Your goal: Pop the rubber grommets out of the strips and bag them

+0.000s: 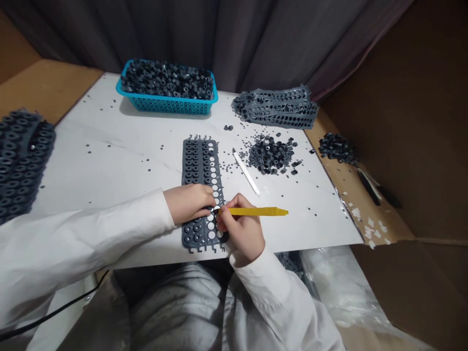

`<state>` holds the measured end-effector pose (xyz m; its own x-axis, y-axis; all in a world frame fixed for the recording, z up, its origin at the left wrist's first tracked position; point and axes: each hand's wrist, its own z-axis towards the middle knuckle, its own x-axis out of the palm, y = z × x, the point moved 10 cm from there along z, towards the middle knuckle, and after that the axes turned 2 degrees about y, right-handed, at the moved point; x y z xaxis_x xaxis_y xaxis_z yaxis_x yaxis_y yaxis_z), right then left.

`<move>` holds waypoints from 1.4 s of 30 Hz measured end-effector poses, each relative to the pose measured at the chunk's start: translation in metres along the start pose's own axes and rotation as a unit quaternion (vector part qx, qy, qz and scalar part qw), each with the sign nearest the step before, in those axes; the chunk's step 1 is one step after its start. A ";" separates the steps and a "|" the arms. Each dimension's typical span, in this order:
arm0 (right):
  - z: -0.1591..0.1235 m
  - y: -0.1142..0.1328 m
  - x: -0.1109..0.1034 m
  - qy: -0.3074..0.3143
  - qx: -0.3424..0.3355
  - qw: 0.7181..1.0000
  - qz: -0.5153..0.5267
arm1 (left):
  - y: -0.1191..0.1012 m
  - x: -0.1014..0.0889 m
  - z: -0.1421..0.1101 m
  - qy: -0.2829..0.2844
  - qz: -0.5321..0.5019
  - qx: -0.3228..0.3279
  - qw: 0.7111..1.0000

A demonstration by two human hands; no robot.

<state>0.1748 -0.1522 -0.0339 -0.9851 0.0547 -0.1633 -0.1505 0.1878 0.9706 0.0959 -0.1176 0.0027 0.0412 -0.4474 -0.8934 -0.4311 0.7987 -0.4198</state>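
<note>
A grey moulded rubber sheet [200,163] lies lengthwise in front of me, with rows of ring-shaped pieces and a column of open holes along its right side. My left hand [190,201] rests across the sheet, its fingers curled and the thumb close to the forefinger at the holes. In a pinch grip, my right hand [243,226] holds a yellow-handled craft knife [259,211]. The knife's dark tip meets the sheet beside my left fingertips; the exact contact is hidden. A white craft knife [245,171] lies to the right of the sheet.
A blue basket [171,105] full of small dark rings stands at the back. Punched-out sheets [278,107] lie back right, above a pile of loose rings [272,155]. More rings [337,147] sit at the right edge. Another moulded sheet [22,161] is at far left.
</note>
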 end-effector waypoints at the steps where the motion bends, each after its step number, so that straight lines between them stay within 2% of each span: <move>1: 0.000 0.001 0.000 0.001 -0.003 1.000 -0.012 | -0.001 0.000 0.000 -0.006 0.007 0.001 1.000; 6: -0.001 0.018 0.000 -0.008 -0.041 0.993 -0.110 | -0.007 0.009 -0.001 -0.013 0.082 0.006 0.997; 10: -0.003 0.026 -0.001 -0.016 -0.054 0.988 -0.145 | -0.022 0.020 -0.004 -0.035 0.175 0.060 0.982; 13: -0.002 0.026 -0.001 -0.016 -0.054 0.986 -0.156 | -0.023 0.022 -0.007 -0.056 0.175 0.070 0.981; 15: -0.001 0.024 -0.002 -0.017 -0.056 0.986 -0.159 | -0.016 0.009 -0.010 -0.087 0.089 0.052 0.991; 16: 0.000 0.023 -0.001 -0.020 -0.056 0.986 -0.157 | -0.009 -0.003 -0.012 -0.118 0.026 0.032 0.992; 18: 0.001 0.020 -0.001 -0.019 -0.054 0.988 -0.145 | 0.012 -0.034 -0.020 -0.196 -0.099 -0.028 0.975; 19: 0.000 0.019 0.000 -0.015 -0.051 0.989 -0.135 | 0.025 -0.047 -0.025 -0.230 -0.148 -0.068 0.959; 21: -0.003 0.020 0.000 -0.002 -0.040 0.994 -0.106 | 0.045 -0.058 -0.033 -0.246 -0.233 -0.132 0.932; 23: -0.010 0.025 -0.008 -0.001 -0.026 0.997 -0.069 | 0.056 -0.049 -0.032 -0.202 -0.351 -0.160 0.900; 24: -0.014 0.031 -0.015 -0.008 -0.023 0.998 -0.052 | 0.058 -0.039 -0.030 -0.168 -0.425 -0.169 0.873; 25: -0.017 0.037 -0.024 -0.016 -0.021 0.999 -0.039 | 0.059 -0.026 -0.029 -0.136 -0.502 -0.180 0.835; 27: -0.019 0.050 -0.038 -0.017 -0.026 0.999 -0.037 | 0.058 0.001 -0.026 -0.087 -0.639 -0.208 0.736; 29: -0.012 0.059 -0.042 0.010 -0.035 0.998 -0.057 | 0.057 0.020 -0.024 -0.066 -0.723 -0.239 0.645; 30: -0.006 0.061 -0.041 0.026 -0.040 0.997 -0.065 | 0.057 0.025 -0.022 -0.067 -0.744 -0.253 0.615; 32: 0.009 0.059 -0.034 0.056 -0.051 0.995 -0.063 | 0.062 0.028 -0.021 -0.086 -0.758 -0.277 0.584; 34: 0.023 0.051 -0.024 0.074 -0.049 0.995 -0.044 | 0.068 0.024 -0.020 -0.120 -0.749 -0.287 0.585; 36: 0.032 0.038 -0.014 0.081 -0.036 0.996 -0.024 | 0.073 0.017 -0.019 -0.144 -0.730 -0.283 0.605; 39: 0.036 0.024 -0.005 0.079 -0.019 0.997 -0.007 | 0.072 0.011 -0.018 -0.142 -0.694 -0.267 0.653; 42: 0.033 0.019 -0.002 0.078 -0.018 0.997 -0.012 | 0.062 0.009 -0.013 -0.102 -0.651 -0.239 0.713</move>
<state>0.1768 -0.1163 -0.0204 -0.9817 -0.1026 -0.1602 -0.1746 0.1510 0.9730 0.0575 -0.0773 -0.0297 0.7958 -0.5784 0.1791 -0.1636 -0.4902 -0.8561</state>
